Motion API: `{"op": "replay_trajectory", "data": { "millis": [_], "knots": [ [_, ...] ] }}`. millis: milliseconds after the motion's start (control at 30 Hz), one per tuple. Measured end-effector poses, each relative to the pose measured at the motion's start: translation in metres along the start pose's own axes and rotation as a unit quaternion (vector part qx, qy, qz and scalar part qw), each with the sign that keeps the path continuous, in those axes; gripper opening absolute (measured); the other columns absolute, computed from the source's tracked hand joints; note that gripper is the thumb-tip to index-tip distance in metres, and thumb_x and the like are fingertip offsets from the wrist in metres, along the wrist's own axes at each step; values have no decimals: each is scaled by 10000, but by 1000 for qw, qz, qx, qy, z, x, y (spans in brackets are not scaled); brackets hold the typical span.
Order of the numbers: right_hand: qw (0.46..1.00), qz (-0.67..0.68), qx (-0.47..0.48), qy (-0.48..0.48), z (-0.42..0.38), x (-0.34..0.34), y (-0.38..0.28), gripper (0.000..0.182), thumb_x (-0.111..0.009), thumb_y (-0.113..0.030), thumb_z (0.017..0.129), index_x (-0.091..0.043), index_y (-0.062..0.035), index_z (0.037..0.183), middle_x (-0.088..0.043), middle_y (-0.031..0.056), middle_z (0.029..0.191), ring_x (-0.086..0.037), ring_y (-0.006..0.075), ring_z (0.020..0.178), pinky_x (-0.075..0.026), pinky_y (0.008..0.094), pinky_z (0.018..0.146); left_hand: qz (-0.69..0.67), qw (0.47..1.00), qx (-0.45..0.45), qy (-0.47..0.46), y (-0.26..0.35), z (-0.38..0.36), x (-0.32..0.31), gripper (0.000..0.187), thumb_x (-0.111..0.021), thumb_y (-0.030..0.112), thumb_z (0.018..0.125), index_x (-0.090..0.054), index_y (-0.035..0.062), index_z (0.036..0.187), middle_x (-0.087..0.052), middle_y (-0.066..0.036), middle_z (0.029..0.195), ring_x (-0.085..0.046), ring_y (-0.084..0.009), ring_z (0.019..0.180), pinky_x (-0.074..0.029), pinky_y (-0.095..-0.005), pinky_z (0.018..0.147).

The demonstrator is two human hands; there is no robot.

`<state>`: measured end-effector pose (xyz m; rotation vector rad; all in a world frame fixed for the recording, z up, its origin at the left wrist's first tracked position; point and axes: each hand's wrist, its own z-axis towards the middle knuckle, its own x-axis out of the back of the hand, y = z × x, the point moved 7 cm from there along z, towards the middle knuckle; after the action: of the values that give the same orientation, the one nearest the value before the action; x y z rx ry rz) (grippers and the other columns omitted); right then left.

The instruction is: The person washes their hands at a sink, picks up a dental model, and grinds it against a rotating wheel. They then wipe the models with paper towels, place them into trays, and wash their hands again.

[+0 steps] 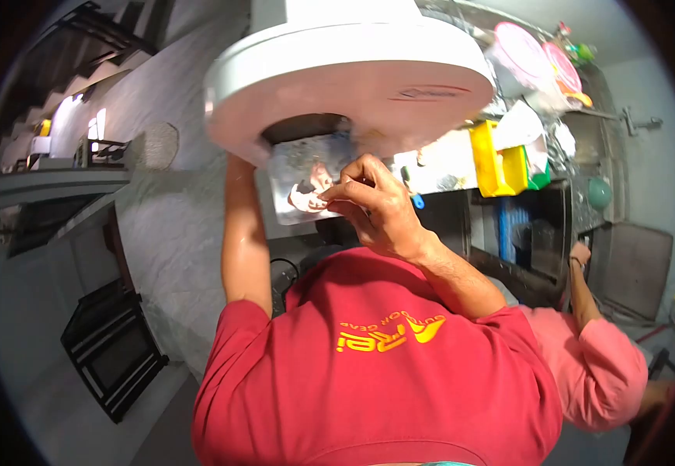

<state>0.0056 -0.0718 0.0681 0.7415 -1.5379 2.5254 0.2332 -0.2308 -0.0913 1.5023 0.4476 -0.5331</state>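
Observation:
My right hand [380,203] is closed, its thumb and forefinger pinched together at the right edge of a pale pink, curved piece [304,200] with a notched inner edge. Whatever the fingertips pinch is too small to make out. The piece is over a shiny, greyish translucent surface [289,211], just below the dark opening of a large white round lamp head [345,85]. My left forearm [244,241] reaches up behind this lamp head, which hides my left hand and its fingers.
On the right, a yellow bin [494,159] stands beside a white work surface [450,163]. Pink-rimmed containers [520,48] are farther back. A co-worker in a pink sleeve [609,373] is close at my right, one hand [580,252] raised. A dark metal frame [116,353] stands at left.

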Motion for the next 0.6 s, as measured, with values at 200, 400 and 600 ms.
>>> {"op": "replay_trajectory", "data": {
  "millis": [200, 400, 600],
  "knots": [
    [952, 268, -89, -118, -55, 81, 21, 150, -685, -66, 942, -644, -27, 1081, -594, 174, 1336, -543, 309, 1288, -408, 452, 1099, -15, 951, 47, 305, -4, -120, 120, 477, -615, 267, 1032, -534, 17, 1429, -609, -100, 1362, -552, -230, 1289, -441, -328, 1066],
    [762, 568, -310, 0, -119, 131, 151, 238, -569, -219, 1028, -541, -13, 1142, -686, 205, 1104, -675, 248, 993, -531, 399, 931, -18, 899, 84, 429, -28, -251, 80, 245, -650, 220, 1006, -670, 60, 1189, -671, -47, 1080, -595, -128, 916, -475, -286, 813],
    [926, -84, -360, -81, -95, 132, 228, 353, -673, -330, 913, -642, 22, 917, -716, 206, 837, -740, 326, 790, -577, 456, 690, 283, 891, 284, 213, -73, -279, -54, 178, -665, 153, 1001, -722, 12, 1093, -711, -28, 956, -620, -111, 777, -480, -253, 705]
  ]
}}
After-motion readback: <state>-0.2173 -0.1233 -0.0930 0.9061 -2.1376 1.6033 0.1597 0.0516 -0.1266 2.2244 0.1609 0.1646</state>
